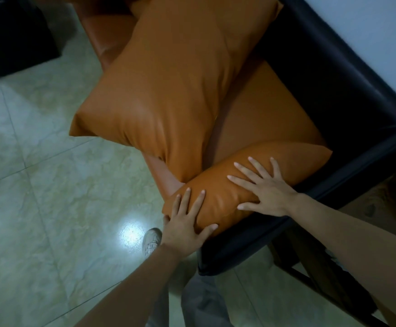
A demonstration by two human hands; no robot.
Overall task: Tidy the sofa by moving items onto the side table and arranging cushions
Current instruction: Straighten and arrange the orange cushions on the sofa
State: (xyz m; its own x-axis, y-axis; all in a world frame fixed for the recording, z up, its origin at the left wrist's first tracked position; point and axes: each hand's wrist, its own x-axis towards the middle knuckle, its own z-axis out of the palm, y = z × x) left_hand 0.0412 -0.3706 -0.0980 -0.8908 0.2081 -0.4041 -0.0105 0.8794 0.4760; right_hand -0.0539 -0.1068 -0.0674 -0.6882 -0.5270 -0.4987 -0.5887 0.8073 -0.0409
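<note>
A small orange leather cushion [284,159] leans against the sofa's black armrest [334,185] at the near end of the orange seat [263,114]. My left hand [185,223] lies flat on the cushion's near corner, fingers spread, thumb at its edge. My right hand [263,187] presses flat on the cushion's middle with fingers spread wide. A large orange cushion [168,79] lies tilted across the seat, one corner hanging over the front edge.
The sofa's black backrest [348,74] runs along a pale wall. A wooden side table [369,208] stands beyond the armrest at the right. A dark box [15,34] sits at the upper left on the glossy tiled floor [39,185]. My shoe [151,241] is beside the sofa.
</note>
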